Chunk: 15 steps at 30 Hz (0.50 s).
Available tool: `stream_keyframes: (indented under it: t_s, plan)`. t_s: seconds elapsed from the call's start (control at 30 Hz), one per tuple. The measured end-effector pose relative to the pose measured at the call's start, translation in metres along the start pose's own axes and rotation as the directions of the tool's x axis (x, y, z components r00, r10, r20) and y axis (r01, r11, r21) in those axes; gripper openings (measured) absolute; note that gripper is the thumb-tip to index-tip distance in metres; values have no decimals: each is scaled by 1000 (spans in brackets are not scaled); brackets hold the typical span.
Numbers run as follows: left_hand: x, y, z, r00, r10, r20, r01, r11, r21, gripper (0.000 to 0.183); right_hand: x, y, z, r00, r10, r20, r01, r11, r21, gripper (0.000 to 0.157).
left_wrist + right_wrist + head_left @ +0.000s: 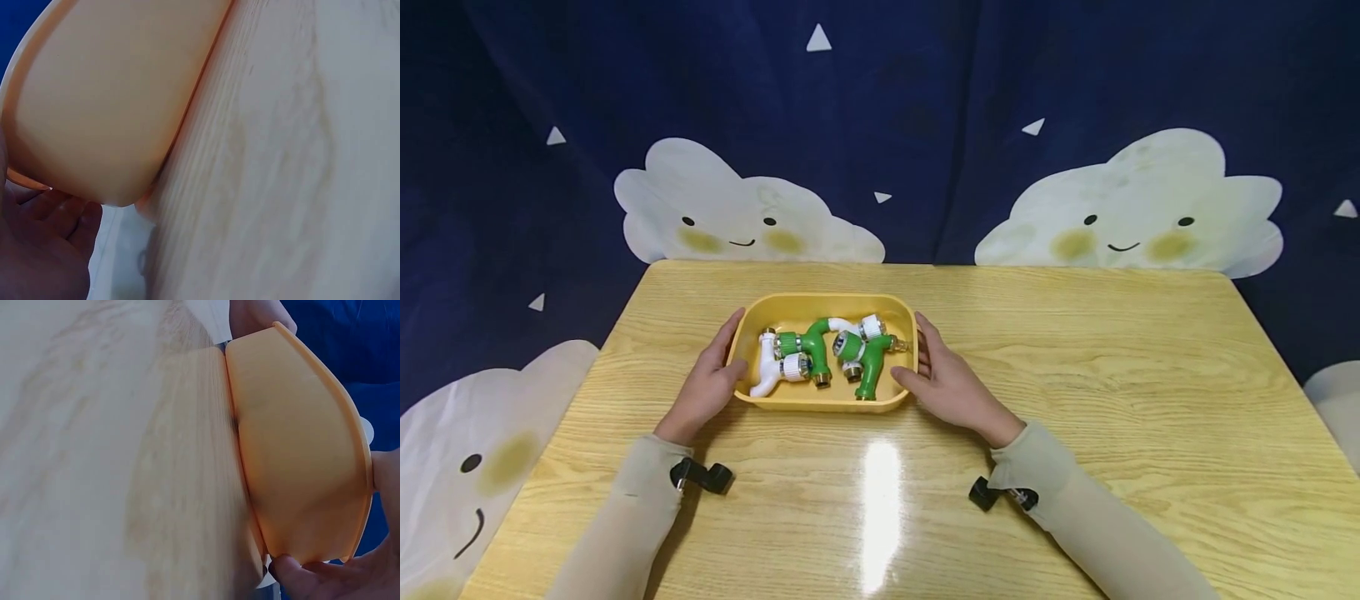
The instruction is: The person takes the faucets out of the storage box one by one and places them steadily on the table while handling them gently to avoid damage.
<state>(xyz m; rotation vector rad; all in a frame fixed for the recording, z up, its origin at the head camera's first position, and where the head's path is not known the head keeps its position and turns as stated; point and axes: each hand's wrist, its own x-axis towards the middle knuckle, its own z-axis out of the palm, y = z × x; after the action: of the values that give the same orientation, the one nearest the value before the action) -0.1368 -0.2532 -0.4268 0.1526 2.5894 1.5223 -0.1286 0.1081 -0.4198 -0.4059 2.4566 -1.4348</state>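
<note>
A yellow plastic tray (823,406) sits on the table, holding several toy-like water taps. At its left end lies a white tap (767,365); beside it is a green tap (817,346). Farther right, a second green tap (871,367) lies partly over another white tap (844,326). My left hand (706,387) grips the tray's left end, thumb over the rim and fingers outside. My right hand (951,387) holds the right end the same way. Both wrist views show the tray's outer wall (112,94) (300,450), low against the tabletop.
The light wooden table (1112,400) extends to the right of the tray and in front of it. Behind it hangs a dark blue cloth (925,100) with smiling clouds and white triangles. Black wrist mounts (700,475) stick out from the sleeves.
</note>
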Motion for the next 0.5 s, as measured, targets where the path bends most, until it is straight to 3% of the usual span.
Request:
stream_keyframes:
  t_s: [0.5]
  plan:
    - [-1, 4, 19, 998, 61, -20, -61, 997, -41, 77, -15, 5, -14, 1000, 2, -27, -5, 996, -87, 89]
